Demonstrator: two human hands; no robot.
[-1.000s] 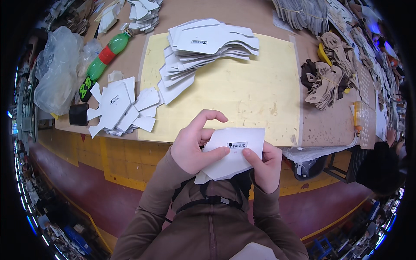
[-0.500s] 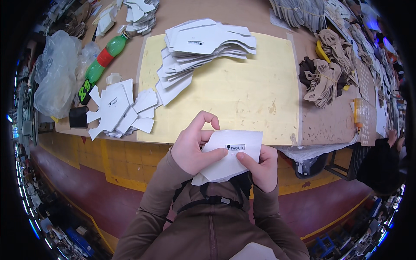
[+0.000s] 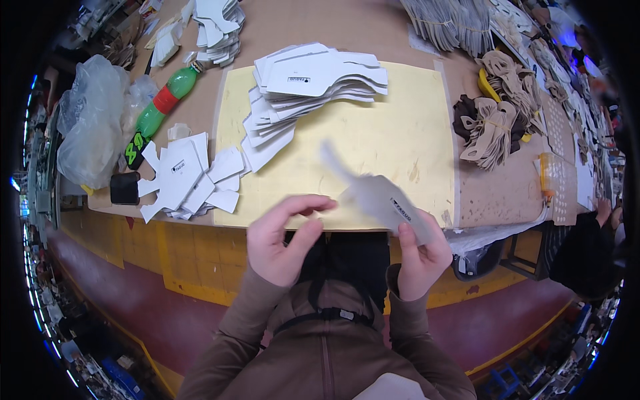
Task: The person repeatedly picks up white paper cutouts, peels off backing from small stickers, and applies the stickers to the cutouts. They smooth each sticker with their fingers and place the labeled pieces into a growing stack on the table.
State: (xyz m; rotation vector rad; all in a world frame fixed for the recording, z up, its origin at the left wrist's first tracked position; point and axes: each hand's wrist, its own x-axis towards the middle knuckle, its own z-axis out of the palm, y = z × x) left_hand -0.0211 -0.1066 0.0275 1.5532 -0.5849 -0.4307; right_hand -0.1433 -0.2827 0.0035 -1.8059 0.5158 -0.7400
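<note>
We saw the right hand (image 3: 422, 259) gripping a white piece (image 3: 383, 199) by one end, tilted above the yellow sheet (image 3: 393, 133), far end blurred. The left hand (image 3: 279, 241) curved nearby, thumb and fingers parted. Beyond, we noted a fanned white stack (image 3: 303, 75).

A small dark boxed word (image 3: 403, 211) stands on the held white piece (image 3: 375, 195); matching dark words mark the top of the white stack (image 3: 327, 69) and the left white pile (image 3: 175, 185); bright green figures (image 3: 137, 141) mark a black item (image 3: 132, 157).
</note>
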